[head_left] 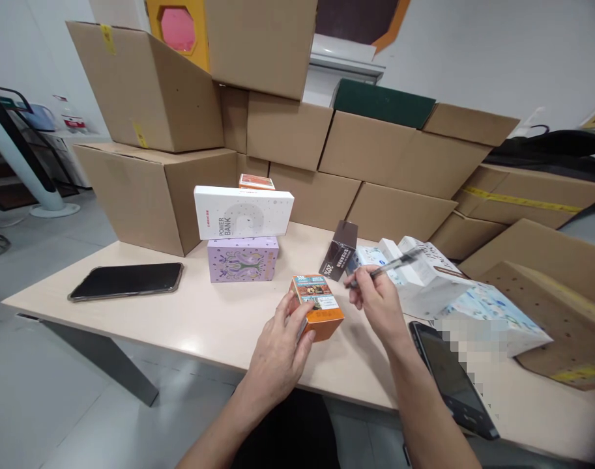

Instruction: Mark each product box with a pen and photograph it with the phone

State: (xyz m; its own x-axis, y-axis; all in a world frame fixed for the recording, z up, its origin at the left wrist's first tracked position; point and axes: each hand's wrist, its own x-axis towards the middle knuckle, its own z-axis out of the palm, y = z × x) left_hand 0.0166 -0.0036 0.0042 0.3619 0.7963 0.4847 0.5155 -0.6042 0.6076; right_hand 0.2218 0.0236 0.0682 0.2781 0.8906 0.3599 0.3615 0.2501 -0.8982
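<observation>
My left hand grips a small orange box by its left side and near edge, close to the table's front. Printed pictures and a white label cover the box's top. My right hand is closed around a dark pen, just right of the orange box; the pen's upper end points up and to the right. Past the orange box, a dark brown box marked "20%" lies on the table. A white power bank box rests on a purple patterned box farther left.
A phone lies on the table's left part. Several white and blue floral boxes stand at the right, with a black handheld device before them. Stacked cardboard boxes wall off the back. Another orange box shows behind the power bank box.
</observation>
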